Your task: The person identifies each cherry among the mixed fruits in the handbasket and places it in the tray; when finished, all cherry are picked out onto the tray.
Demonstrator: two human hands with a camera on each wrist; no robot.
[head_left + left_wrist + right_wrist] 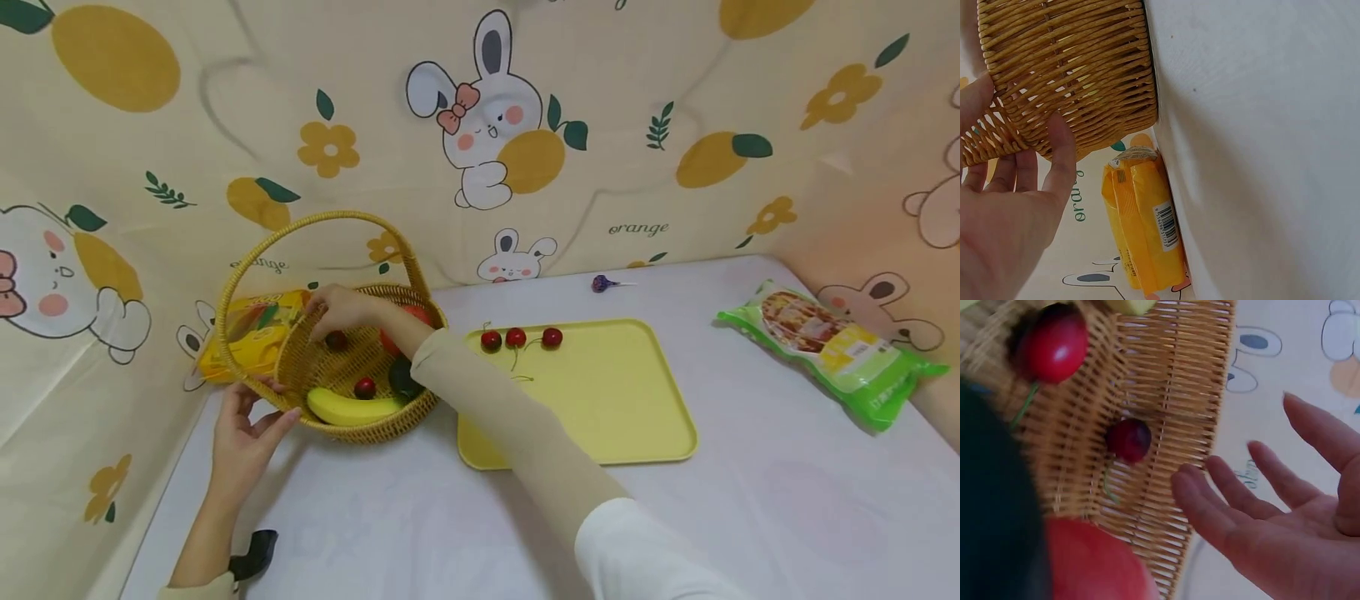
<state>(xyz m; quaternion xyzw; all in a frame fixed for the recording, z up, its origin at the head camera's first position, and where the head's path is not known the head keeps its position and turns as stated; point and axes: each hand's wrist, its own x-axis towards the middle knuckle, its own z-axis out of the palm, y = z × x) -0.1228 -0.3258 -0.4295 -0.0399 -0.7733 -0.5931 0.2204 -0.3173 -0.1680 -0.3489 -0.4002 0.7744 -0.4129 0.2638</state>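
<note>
A wicker basket (384, 431) with an arched handle stands at the left of the table. My left hand (243, 429) grips its left side near the handle's foot; in the left wrist view, fingers (1060, 140) press on the weave. My right hand (345, 310) is over the basket's inside, its fingers (1266, 472) loosely bent with nothing between them. Inside lie a banana (352, 408), a cherry (365, 388), another dark cherry (1129, 440), a dark green rounded thing (403, 379) and a red round fruit (1097, 562), partly hidden by my right arm.
A yellow tray (600, 400) holds several cherries along its back left edge. Behind the basket lies a yellow packet (1147, 225). A lollipop (602, 284) lies at the back, a green bread bag (832, 346) at the right, and a black curved object (258, 552) by my left wrist.
</note>
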